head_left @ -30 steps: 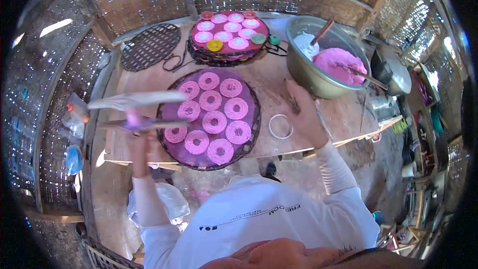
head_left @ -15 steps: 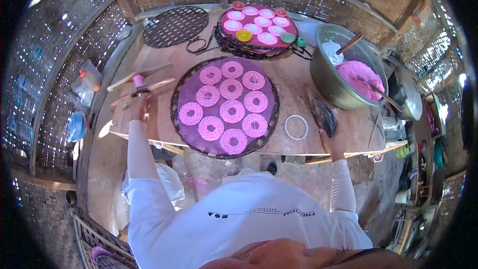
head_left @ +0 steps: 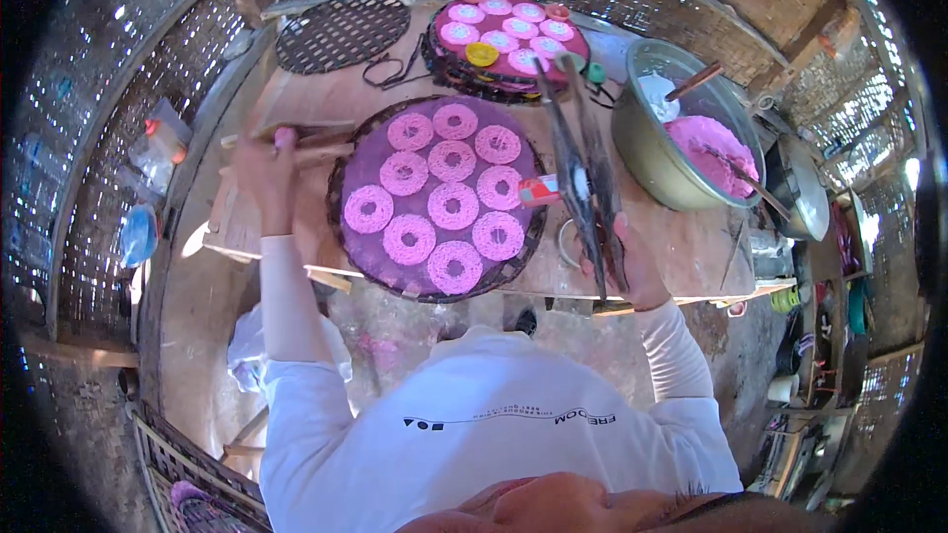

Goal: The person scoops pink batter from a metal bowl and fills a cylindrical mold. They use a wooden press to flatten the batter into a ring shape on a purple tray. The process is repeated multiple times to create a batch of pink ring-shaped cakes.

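Observation:
My right hand is closed round the lower end of a dark wooden tool made of two long bars. It is raised over the table, and a small red-and-white piece shows at its left side. A white ring lies partly hidden behind the bars. On the left, my left hand is blurred beside a pale wooden bar tool with a pink plug; its grip is unclear. Between my hands, a round tray carries several pink lacy rings on a purple sheet.
At the back stands a stack of trays with pink-and-white pieces and coloured cups. A woven tray lies back left. Right of the tool, a large basin holds pink dough, white dough and sticks. A lidded pot stands beyond.
My right hand has lifted the dark tool off the table and brought it left, standing it up across the view. My left hand has shifted slightly at the pale tool and is now blurred.

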### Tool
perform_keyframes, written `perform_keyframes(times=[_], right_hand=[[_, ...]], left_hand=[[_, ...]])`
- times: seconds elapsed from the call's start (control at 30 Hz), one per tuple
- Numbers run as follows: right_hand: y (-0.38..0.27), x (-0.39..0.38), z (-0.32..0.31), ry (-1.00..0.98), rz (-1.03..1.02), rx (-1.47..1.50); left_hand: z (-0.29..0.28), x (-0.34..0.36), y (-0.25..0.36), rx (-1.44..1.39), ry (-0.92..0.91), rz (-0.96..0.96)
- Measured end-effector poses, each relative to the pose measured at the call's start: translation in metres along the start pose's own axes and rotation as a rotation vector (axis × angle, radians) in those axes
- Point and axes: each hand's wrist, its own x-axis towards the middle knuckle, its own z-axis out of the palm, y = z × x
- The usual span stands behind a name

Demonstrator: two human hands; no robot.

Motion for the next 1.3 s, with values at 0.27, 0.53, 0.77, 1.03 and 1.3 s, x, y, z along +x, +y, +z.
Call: perform_keyframes(times=[0.27, 0.53, 0.77, 1.03, 1.3], right_hand=[[0.002, 0.028, 0.043, -0.327, 0.11, -0.453], [-0.001, 0.062, 0.05, -0.496, 0.609, -0.543], [0.017, 0.074, 0.055, -0.349, 0.565, -0.932], [0.024, 0.076, 0.062, -0.312, 0.475, -1.043], [0.019, 0.075, 0.064, -0.276, 0.29, -1.17]], left_hand=[[-0.008, -0.072, 0.175, -2.014, -0.712, -0.488], [0.016, -0.109, 0.117, -2.118, -0.784, -0.833], [0.035, -0.127, 0.078, -2.22, -0.656, -0.963], [0.029, -0.126, 0.07, -2.224, -0.539, -0.965], [0.031, -0.134, 0.077, -2.196, -0.504, -0.91]])
